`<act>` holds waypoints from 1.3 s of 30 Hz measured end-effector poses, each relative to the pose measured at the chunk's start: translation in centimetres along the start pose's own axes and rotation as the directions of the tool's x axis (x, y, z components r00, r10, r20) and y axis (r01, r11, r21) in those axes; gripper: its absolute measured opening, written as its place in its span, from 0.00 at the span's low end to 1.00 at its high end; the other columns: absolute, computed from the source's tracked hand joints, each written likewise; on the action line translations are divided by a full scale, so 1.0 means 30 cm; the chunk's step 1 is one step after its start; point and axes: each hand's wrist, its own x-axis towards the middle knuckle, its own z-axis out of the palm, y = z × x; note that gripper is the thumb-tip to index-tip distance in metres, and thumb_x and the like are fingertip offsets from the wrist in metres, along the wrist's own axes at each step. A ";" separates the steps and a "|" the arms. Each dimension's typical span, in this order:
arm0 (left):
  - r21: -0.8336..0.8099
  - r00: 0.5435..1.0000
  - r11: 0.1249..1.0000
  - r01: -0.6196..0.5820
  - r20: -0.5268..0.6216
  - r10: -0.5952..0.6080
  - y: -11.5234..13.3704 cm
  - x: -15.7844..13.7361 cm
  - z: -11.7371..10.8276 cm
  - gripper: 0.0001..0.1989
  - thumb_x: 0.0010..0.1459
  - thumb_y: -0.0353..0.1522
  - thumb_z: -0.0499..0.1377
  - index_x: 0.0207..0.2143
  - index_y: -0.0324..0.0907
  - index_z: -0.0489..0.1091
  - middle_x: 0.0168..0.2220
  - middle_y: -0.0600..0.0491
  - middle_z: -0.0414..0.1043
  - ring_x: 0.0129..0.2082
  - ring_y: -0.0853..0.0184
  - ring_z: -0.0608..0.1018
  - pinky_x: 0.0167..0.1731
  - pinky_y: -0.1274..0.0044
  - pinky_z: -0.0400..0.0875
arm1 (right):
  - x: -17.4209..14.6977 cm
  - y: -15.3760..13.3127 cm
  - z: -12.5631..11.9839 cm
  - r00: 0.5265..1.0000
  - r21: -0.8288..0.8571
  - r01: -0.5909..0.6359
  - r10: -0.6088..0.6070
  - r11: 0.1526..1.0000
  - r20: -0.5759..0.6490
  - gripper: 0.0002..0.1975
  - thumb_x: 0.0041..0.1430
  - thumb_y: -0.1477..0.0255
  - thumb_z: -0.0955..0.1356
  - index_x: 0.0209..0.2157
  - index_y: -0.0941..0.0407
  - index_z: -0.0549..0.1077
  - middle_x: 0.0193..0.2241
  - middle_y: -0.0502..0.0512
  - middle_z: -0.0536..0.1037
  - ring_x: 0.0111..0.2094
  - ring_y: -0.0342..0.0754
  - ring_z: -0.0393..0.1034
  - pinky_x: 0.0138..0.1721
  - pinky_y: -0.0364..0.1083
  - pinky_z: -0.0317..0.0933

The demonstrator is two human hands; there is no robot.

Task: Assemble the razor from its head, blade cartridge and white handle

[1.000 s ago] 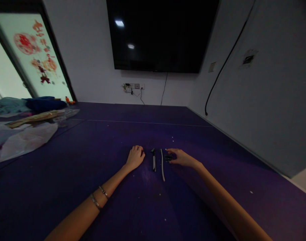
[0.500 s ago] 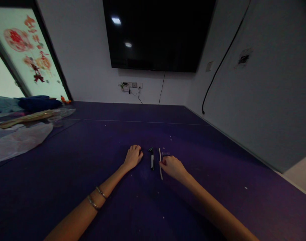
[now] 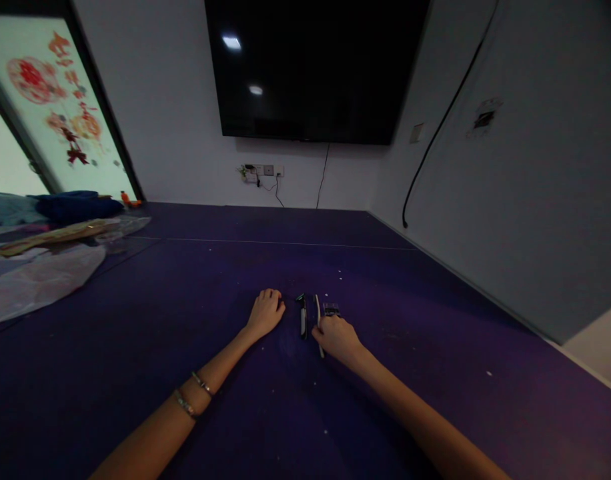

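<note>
On the purple mat (image 3: 210, 373) lies a razor (image 3: 303, 320) with a dark head and a grey-and-black handle, between my two hands. Just right of it is a thin, slightly curved whitish stick (image 3: 317, 307). My right hand (image 3: 337, 337) is closed over the middle of this stick, with the thumb across it; both of its ends show. Beyond the knuckles sits a small clear plastic piece (image 3: 331, 309). To the left of the razor, my left hand (image 3: 267, 311) rests on the mat with fingers curled; whatever may be inside them is hidden.
Plastic sheeting (image 3: 45, 280), a long yellowish flat piece (image 3: 60, 237) and a dark blue cloth (image 3: 80, 207) lie at the left. A large television (image 3: 315, 73) hangs on the far wall. A black cable (image 3: 435, 133) runs down the right wall. Small white specks dot the mat.
My right hand has shifted slightly left and toward me, its thumb now across the stick. More of the clear plastic piece shows. My left hand has stayed in place.
</note>
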 end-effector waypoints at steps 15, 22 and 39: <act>-0.017 1.000 1.000 -0.013 -0.002 0.013 -0.011 0.003 0.006 0.09 0.58 0.33 0.49 0.38 0.39 0.66 0.41 0.46 0.66 0.44 0.60 0.68 0.45 0.69 0.62 | -0.001 0.048 -0.021 0.996 -0.011 -0.025 0.024 1.000 -0.085 0.22 0.61 0.59 0.56 0.31 0.57 0.75 0.30 0.62 0.78 0.32 0.52 0.74 0.32 0.46 0.63; -0.084 1.000 0.996 -0.018 0.020 0.020 -0.032 0.009 -0.011 0.09 0.57 0.31 0.49 0.40 0.40 0.65 0.43 0.46 0.67 0.45 0.62 0.68 0.47 0.70 0.61 | 0.030 0.377 -0.044 0.959 0.056 0.060 -0.042 0.997 -0.279 0.16 0.61 0.70 0.57 0.42 0.58 0.72 0.41 0.62 0.75 0.45 0.52 0.68 0.46 0.48 0.60; 0.224 0.948 0.943 0.245 0.146 -0.281 -0.336 0.026 -0.065 0.28 0.60 0.44 0.41 0.59 0.43 0.56 0.62 0.42 0.50 0.61 0.43 0.51 0.51 0.47 0.48 | 0.028 0.692 0.099 0.936 0.082 0.059 -0.026 0.995 -0.352 0.21 0.59 0.67 0.58 0.50 0.60 0.70 0.53 0.62 0.68 0.56 0.54 0.60 0.56 0.55 0.53</act>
